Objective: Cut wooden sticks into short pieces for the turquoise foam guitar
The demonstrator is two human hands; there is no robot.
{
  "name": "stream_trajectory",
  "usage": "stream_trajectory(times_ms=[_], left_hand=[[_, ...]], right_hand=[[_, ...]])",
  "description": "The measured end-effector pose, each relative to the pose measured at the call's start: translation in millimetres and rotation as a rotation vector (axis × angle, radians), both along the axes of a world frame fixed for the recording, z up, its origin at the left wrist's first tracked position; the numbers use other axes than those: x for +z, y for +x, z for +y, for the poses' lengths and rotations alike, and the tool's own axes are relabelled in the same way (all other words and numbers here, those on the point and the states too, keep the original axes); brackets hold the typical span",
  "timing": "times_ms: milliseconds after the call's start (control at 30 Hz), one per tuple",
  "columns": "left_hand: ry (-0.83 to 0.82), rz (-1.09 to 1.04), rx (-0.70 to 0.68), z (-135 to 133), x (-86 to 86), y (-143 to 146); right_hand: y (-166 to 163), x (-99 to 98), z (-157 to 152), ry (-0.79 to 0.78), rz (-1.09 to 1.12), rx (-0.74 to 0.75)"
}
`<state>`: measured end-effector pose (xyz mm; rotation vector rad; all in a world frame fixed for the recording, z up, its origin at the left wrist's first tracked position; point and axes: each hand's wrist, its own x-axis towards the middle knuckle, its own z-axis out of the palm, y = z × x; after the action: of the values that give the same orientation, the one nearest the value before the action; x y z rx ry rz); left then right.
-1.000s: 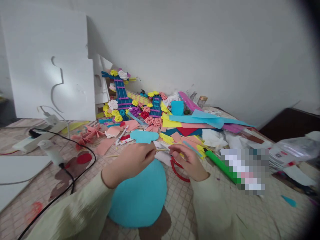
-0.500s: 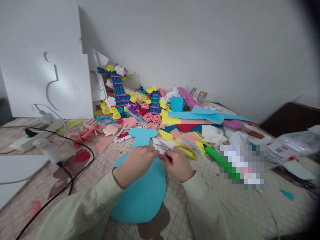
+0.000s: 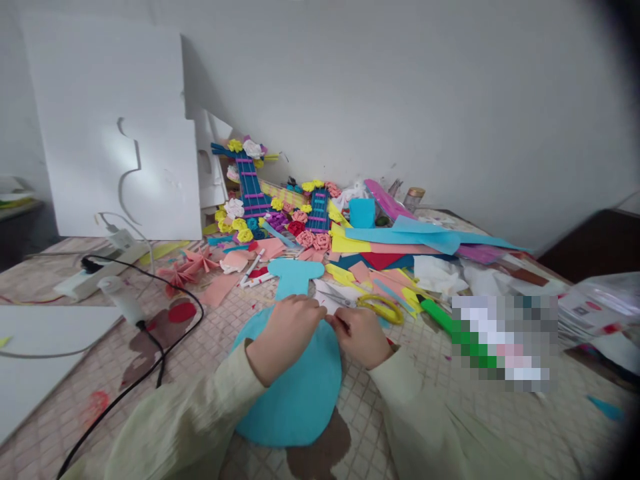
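Observation:
A light-blue guitar-shaped cutout (image 3: 295, 407) lies flat on the table in front of me, its neck pointing away. Over its upper body, my left hand (image 3: 293, 333) and my right hand (image 3: 364, 335) meet with fingertips pinched close together. Both are closed, and whatever sits between the fingers is too small and hidden to make out. Just beyond my right hand rest yellow-handled scissors (image 3: 383, 308), their blades over a white piece of paper (image 3: 325, 301).
Paper-flower-covered guitar models (image 3: 253, 187) lean at the back beside a white board (image 3: 120, 133). Coloured paper strips (image 3: 405, 233) are piled on the right. A glue gun (image 3: 123, 301) with a black cable (image 3: 165, 363) lies left. A green marker-like object (image 3: 437, 313) lies right.
The whole view has shifted, so the scene sits a little further right. My hands stay pinched together over the blue cutout, with only slight finger movement.

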<state>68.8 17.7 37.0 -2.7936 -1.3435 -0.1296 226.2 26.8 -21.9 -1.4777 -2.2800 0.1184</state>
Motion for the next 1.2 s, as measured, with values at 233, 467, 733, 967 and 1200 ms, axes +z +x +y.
stream_trajectory(times_ms=[233, 467, 733, 967, 1200], left_hand=[[-0.009, 0.004, 0.025, -3.3, 2.1, 0.5], [-0.019, 0.015, 0.019, -3.5, 0.3, -0.3], [0.129, 0.026, -0.087, 1.6, 1.3, -3.3], [0.195, 0.042, -0.134, 3.0, -2.0, -2.2], [0.215, 0.056, -0.12, 5.1, -4.3, -2.2]], right_hand=[[0.3, 0.3, -0.1, 0.001, -0.029, 0.004], [1.2, -1.0, -0.5, 0.022, 0.011, 0.02], [5.5, 5.0, 3.7, -0.003, 0.251, 0.186], [6.0, 8.4, 1.9, -0.03, 0.171, 0.113], [4.5, 6.1, 2.7, -0.034, 0.01, 0.045]])
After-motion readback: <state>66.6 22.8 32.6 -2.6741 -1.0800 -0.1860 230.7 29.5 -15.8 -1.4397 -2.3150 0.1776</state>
